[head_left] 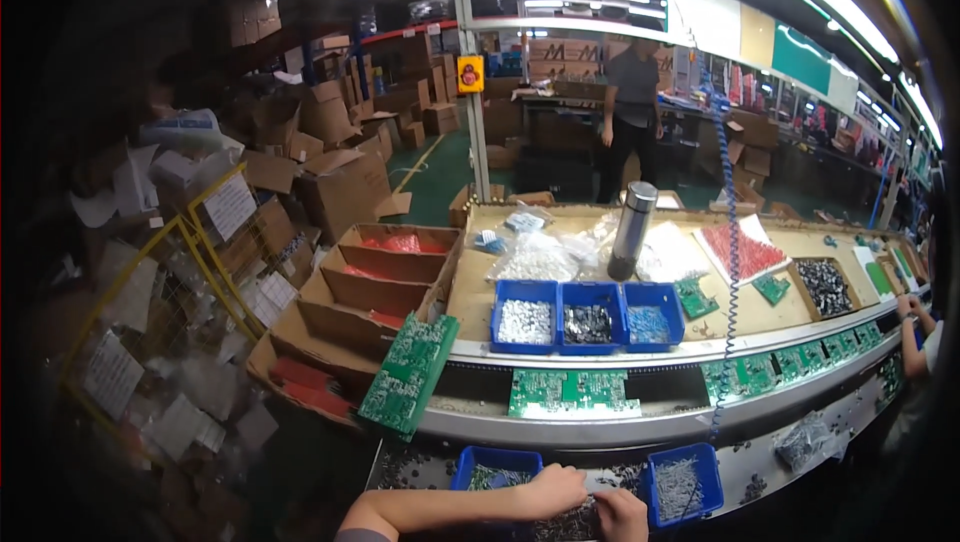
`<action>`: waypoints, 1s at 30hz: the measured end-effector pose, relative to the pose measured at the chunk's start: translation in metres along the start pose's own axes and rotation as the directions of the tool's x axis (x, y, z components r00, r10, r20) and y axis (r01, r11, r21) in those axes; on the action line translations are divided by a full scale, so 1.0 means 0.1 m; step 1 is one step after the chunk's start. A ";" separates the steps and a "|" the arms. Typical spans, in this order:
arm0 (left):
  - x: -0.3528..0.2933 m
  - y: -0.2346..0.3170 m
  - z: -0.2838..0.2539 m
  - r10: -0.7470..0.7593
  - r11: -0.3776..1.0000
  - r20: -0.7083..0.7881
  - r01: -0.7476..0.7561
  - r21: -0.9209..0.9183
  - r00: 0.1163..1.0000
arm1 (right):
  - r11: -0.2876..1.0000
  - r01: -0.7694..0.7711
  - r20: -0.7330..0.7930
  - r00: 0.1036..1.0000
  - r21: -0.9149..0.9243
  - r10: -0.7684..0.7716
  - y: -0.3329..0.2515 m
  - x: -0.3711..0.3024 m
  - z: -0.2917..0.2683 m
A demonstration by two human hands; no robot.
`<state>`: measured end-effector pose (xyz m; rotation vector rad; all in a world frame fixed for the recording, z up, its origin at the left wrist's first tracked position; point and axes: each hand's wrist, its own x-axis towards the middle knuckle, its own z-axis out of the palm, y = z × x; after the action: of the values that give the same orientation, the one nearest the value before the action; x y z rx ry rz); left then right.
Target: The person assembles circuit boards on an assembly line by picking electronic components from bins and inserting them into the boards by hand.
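My left hand (555, 491) reaches over the near edge of a blue bin (466, 464) of small leaded parts. Its fingers are curled in, and whatever is in them is too small to name. Close beside it, my right hand (623, 515) is closed too, its fingertips near the left ones; what it pinches is hidden. Under and between both hands lies a pile of small dark leaded parts (575, 525). To the right of my right hand stands another blue bin (684, 490) full of thin silvery parts.
Beyond the hands, green circuit boards (570, 393) sit along a conveyor rail. More boards (408, 374) lean at its left end beside partitioned cardboard boxes (375, 287). Behind are three blue bins, a steel flask (632, 232) and a coiled blue cord (731, 282). A co-worker's hand (908, 307) is far right.
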<state>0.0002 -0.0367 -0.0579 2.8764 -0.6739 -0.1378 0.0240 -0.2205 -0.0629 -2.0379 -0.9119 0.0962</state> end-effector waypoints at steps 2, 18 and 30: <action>-0.03 -0.04 -0.05 -0.013 0.999 -0.076 0.010 -0.041 0.997 | 1.000 -0.019 0.060 0.998 -0.003 0.019 0.03 0.06 0.01; -0.04 -1.15 -0.43 -0.457 0.875 -0.507 0.268 -0.403 0.731 | 0.999 -0.033 0.089 0.995 -0.038 0.036 -0.02 0.11 -0.03; -0.14 -1.40 -0.44 -0.502 0.855 -0.461 0.341 -0.390 0.732 | 0.999 -0.045 0.082 0.996 0.026 0.042 -0.03 0.14 -0.08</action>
<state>0.0541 0.0993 -0.0420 2.5350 0.1238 0.4863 0.0354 -0.2156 -0.0520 -2.0407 -0.9118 0.2163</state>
